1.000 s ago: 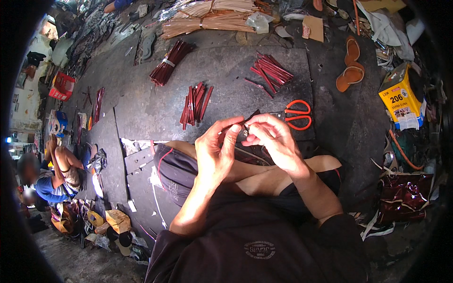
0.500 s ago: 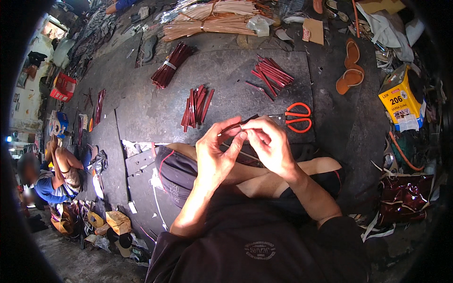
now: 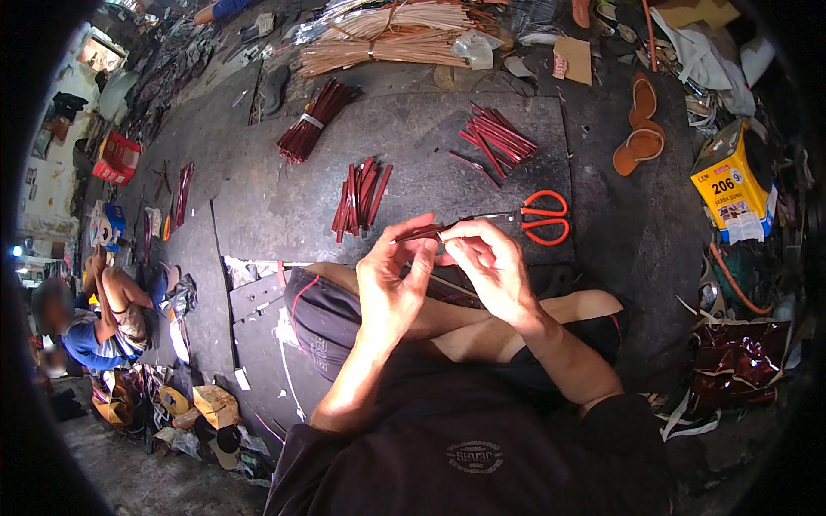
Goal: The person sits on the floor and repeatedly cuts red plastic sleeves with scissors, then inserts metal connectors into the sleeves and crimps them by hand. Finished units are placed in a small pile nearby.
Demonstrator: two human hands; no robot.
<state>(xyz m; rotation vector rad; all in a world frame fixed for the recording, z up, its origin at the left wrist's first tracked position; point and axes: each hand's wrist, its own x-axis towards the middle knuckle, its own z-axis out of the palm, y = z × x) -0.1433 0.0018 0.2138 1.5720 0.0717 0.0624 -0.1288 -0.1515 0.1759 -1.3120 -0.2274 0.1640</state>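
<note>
Left hand (image 3: 391,279) and right hand (image 3: 490,267) both pinching one thin red strip (image 3: 419,232), red scissors (image 3: 544,217) lying just beside, loose red strips (image 3: 360,196) on the dark mat (image 3: 284,198)

Illumination is dim and even over the dark floor (image 3: 284,206), with the strongest light entering from the bright opening at the far left edge, where the picture washes out. Shadows are soft; a faint sheen lies on the glossy dark-red material (image 3: 731,361) at the right. Fisheye distortion bends straight edges toward the rim, a black vignette encloses the frame, and detail softens toward the edges while the centre stays sharp.
</note>
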